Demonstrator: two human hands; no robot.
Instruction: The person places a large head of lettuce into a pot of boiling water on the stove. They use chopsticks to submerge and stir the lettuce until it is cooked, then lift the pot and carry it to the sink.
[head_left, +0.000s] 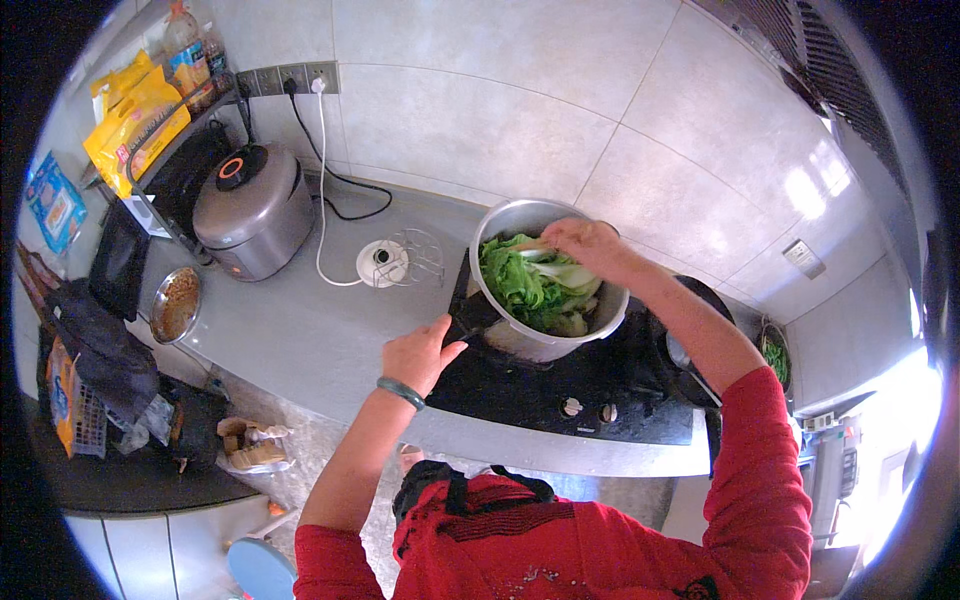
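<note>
A deep metal pot (624, 324) stands on the black gas cooktop (637, 420), holding leafy green vegetables (517, 281) with pale stalks. Around the pot's black handle (480, 311) my left hand (416, 352) is closed, a dark bangle on its wrist. Over the far side of the pot, my right hand (581, 240) grips a thin light-brown utensil (529, 246), possibly chopsticks, whose tip reaches into the greens. My fingers hide most of that utensil.
Left of the pot are a wire rack (420, 259) and a round white plug-in base (373, 264). Farther left stand a rice cooker (251, 214) and a metal bowl of brown food (180, 296). A dark pan (701, 300) sits right of the pot, beside the tiled wall (480, 127).
</note>
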